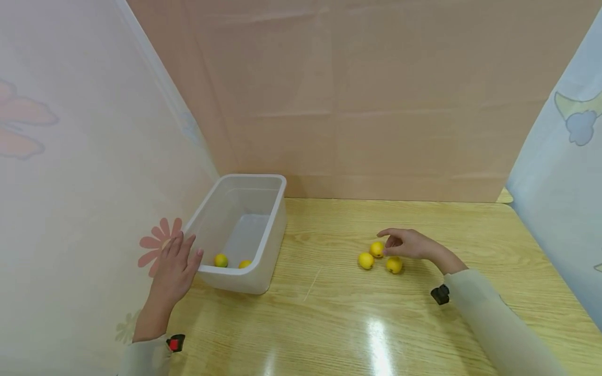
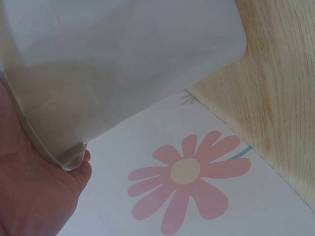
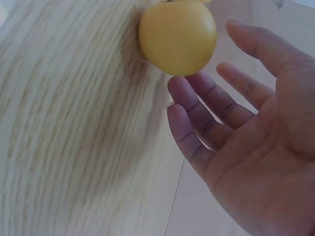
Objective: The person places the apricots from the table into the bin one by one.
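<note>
Three small round yellow fruits lie close together on the table: a back one, a left one and a right one. Over them is my right hand, fingers loosely bent and thumb apart. In the right wrist view its fingertips are right by a smooth yellow fruit, with nothing in the palm. My left hand rests on the near left corner of a whitish plastic bin, fingers extended; the left wrist view shows the bin's rim against the palm. Inside the bin sit a yellow-green fruit and a partly hidden yellow one.
The wooden table meets a brown covered panel at the back. A pale flower-patterned sheet stands along the left, close beside the bin. Another patterned sheet borders the right side.
</note>
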Demonstrator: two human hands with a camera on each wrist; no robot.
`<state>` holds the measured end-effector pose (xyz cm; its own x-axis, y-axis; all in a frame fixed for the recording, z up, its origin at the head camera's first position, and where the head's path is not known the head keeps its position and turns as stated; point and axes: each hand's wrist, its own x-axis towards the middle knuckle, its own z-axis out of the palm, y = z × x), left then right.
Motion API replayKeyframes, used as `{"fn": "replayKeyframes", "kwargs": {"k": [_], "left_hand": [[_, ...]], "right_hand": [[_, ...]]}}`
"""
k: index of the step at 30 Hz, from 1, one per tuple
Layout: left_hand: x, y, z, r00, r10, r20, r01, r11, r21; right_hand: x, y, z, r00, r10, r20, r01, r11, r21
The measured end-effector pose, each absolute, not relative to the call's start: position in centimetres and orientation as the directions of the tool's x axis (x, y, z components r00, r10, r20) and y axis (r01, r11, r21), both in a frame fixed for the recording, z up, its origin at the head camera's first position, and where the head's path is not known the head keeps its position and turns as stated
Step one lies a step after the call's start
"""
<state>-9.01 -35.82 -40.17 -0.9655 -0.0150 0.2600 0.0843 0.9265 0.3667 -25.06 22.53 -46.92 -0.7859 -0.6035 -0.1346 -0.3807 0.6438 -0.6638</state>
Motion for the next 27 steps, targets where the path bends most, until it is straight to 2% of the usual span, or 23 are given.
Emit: {"fn": "replayKeyframes", "kwargs": {"k": [27], "left_hand": [[-8.8, -35.6, -40.4, -0.956, -0.018, 0.292, 0.09, 0.931, 0.353]], "right_hand": [[-25.6, 21.3, -47.5, -0.776, -0.596, -0.207, -0.365, 0.693, -0.622]]}}
